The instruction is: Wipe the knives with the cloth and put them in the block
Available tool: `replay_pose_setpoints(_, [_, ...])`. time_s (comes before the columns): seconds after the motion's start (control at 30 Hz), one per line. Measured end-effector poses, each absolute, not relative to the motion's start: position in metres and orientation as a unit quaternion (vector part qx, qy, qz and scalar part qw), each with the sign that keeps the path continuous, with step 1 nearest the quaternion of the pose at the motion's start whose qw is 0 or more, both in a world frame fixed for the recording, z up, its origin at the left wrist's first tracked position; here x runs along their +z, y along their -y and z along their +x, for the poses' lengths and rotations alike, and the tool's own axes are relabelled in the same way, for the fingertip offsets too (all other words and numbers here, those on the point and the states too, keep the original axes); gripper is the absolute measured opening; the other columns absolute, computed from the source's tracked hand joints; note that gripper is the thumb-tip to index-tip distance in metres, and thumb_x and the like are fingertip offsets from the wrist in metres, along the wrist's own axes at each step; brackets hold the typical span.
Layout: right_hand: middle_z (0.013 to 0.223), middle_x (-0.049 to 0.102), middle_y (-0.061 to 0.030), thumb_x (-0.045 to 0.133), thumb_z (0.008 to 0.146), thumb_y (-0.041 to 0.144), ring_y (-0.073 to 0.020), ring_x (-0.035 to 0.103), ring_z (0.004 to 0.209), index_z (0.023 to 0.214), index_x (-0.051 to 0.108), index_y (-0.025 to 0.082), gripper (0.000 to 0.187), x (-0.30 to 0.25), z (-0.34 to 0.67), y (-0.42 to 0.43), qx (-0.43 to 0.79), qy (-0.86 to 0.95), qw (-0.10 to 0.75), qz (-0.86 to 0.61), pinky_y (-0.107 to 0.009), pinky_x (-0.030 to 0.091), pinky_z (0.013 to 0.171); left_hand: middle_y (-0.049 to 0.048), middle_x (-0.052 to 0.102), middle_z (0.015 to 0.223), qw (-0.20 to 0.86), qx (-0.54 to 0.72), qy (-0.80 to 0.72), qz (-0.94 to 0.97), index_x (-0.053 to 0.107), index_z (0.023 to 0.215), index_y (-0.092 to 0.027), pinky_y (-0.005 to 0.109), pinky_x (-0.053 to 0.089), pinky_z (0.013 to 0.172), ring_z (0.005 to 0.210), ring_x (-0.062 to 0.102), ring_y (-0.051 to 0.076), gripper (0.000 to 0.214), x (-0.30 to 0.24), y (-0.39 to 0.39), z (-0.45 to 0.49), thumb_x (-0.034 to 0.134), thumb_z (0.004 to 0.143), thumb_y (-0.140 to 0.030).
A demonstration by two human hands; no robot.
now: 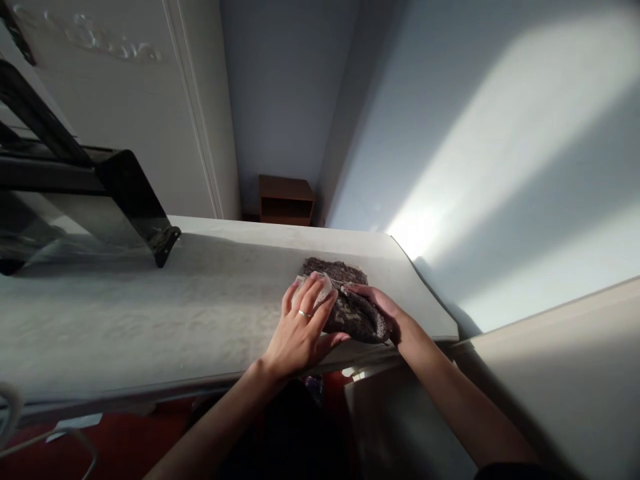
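The dark speckled cloth point(350, 303) lies folded near the right end of the pale surface point(150, 313), long axis running away-left to near-right. Left hand point(300, 327) lies flat, fingers spread, on its left part (ring on one finger); right hand point(383, 310) cups the near-right edge, fingers loosely curled. Both hands equally close.

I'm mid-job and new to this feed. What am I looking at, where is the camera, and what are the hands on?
There is no machine here: a person works with bare hands. The single picture comes from a camera on their head, looking forward and down. A pale padded board runs across the view, with a dark frame at its far left. On the board lies a dark speckled cloth, folded. The left hand, wearing a ring, presses flat on it; the right hand grips its right edge. Behind are a wall and a small brown cabinet.
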State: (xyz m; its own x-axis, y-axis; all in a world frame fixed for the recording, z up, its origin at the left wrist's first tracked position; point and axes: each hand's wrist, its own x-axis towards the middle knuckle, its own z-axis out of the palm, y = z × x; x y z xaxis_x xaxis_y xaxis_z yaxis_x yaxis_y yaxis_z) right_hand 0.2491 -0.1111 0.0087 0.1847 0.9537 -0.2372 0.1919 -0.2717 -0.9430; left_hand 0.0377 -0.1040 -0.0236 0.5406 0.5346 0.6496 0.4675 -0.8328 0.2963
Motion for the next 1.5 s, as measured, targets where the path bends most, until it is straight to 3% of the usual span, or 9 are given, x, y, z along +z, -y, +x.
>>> replay_pose_setpoints(0.2, [0.086, 0.076, -0.0103, 0.061, 0.079, 0.044, -0.0276, 0.071, 0.086, 0.096, 0.069, 0.015, 0.034, 0.011, 0.237, 0.120, 0.655, 0.328, 0.407, -0.545, -0.043, 0.055, 0.081, 0.0145, 0.045, 0.145, 0.049, 0.293, -0.212, 0.931, 0.045, 0.139, -0.020, 0.051, 0.024, 0.114, 0.140, 0.033, 0.030, 0.065, -0.025, 0.109, 0.041, 0.060, 0.083, -0.049])
replay_pose_setpoints(0.43, [0.129, 0.062, -0.0068, 0.069, 0.076, 0.042, -0.0242, 0.055, 0.123, 0.114, 0.060, 0.024, 0.042, 0.019, 0.250, 0.141, 0.379, 0.458, 0.563, -0.574, -0.039, 0.042, 0.105, 0.0085, 0.065, 0.123, 0.048, 0.315, -0.254, 0.913, 0.058, 0.122, -0.023, 0.043, 0.038, 0.101, 0.121, 0.054, 0.024, 0.042, -0.027, 0.105, 0.054, 0.056, 0.081, -0.017])
replay_pose_setpoints(0.57, [0.140, 0.052, -0.0082, 0.072, 0.074, 0.046, -0.0249, 0.049, 0.128, 0.125, 0.053, 0.025, 0.058, 0.029, 0.259, 0.165, 0.366, 0.518, 0.501, -0.589, -0.040, 0.039, 0.108, 0.0091, 0.072, 0.101, 0.055, 0.326, -0.314, 0.890, 0.063, 0.111, -0.022, 0.042, 0.043, 0.090, 0.099, 0.064, 0.025, 0.028, -0.018, 0.104, 0.063, 0.058, 0.084, -0.030])
replay_pose_setpoints(0.7, [0.129, 0.060, -0.0104, 0.077, 0.068, 0.042, -0.0278, 0.058, 0.116, 0.132, 0.046, 0.022, 0.073, 0.028, 0.262, 0.175, 0.361, 0.532, 0.456, -0.615, -0.044, 0.045, 0.102, 0.0084, 0.072, 0.080, 0.057, 0.274, -0.373, 0.885, 0.066, 0.101, -0.023, 0.038, 0.046, 0.077, 0.078, 0.066, 0.026, 0.033, 0.005, 0.097, 0.069, 0.049, 0.089, -0.048])
replay_pose_setpoints(0.9, [0.114, 0.067, -0.0070, 0.067, 0.077, 0.039, -0.0248, 0.062, 0.107, 0.127, 0.052, 0.022, 0.054, 0.016, 0.274, 0.169, 0.338, 0.540, 0.434, -0.638, -0.043, 0.049, 0.096, 0.0070, 0.072, 0.082, 0.179, 0.178, -0.320, 0.913, 0.070, 0.090, -0.024, 0.030, 0.044, 0.065, 0.076, 0.066, 0.024, 0.047, 0.046, 0.071, 0.080, 0.044, 0.085, -0.064])
replay_pose_setpoints(1.03, [0.126, 0.059, -0.0110, 0.058, 0.083, 0.034, -0.0269, 0.056, 0.117, 0.131, 0.049, 0.023, 0.050, 0.011, 0.281, 0.168, 0.142, 0.621, 0.385, -0.667, -0.046, 0.047, 0.099, 0.0098, 0.072, 0.088, 0.219, 0.136, -0.311, 0.915, 0.071, 0.090, -0.021, 0.030, 0.045, 0.067, 0.079, 0.066, 0.024, 0.050, 0.045, 0.051, 0.103, 0.044, 0.085, -0.063])
replay_pose_setpoints(1.17, [0.141, 0.047, -0.0130, 0.046, 0.090, 0.026, -0.0277, 0.042, 0.132, 0.135, 0.048, 0.021, 0.045, 0.014, 0.269, 0.170, -0.080, 0.722, 0.306, -0.615, -0.047, 0.037, 0.109, 0.0121, 0.072, 0.092, 0.121, 0.171, -0.389, 0.897, 0.069, 0.093, -0.019, 0.033, 0.045, 0.072, 0.085, 0.066, 0.026, 0.047, 0.031, 0.035, 0.126, 0.037, 0.093, -0.052])
replay_pose_setpoints(1.37, [0.130, 0.057, -0.0173, 0.060, 0.084, 0.048, -0.0305, 0.051, 0.121, 0.135, 0.046, 0.014, 0.063, 0.016, 0.250, 0.160, -0.115, 0.789, 0.132, -0.589, -0.046, 0.038, 0.105, 0.0120, 0.068, 0.096, 0.007, 0.300, -0.436, 0.848, 0.064, 0.093, -0.016, 0.034, 0.041, 0.081, 0.092, 0.061, 0.024, 0.043, 0.027, 0.027, 0.120, 0.029, 0.098, -0.040])
replay_pose_setpoints(1.5, [0.113, 0.066, -0.0173, 0.062, 0.081, 0.052, -0.0307, 0.059, 0.106, 0.121, 0.056, 0.014, 0.056, 0.021, 0.240, 0.147, -0.113, 0.736, 0.078, -0.663, -0.044, 0.041, 0.097, 0.0098, 0.067, 0.096, -0.001, 0.347, -0.436, 0.830, 0.062, 0.092, -0.018, 0.034, 0.039, 0.082, 0.094, 0.060, 0.024, 0.037, 0.020, 0.036, 0.099, 0.031, 0.098, -0.038])
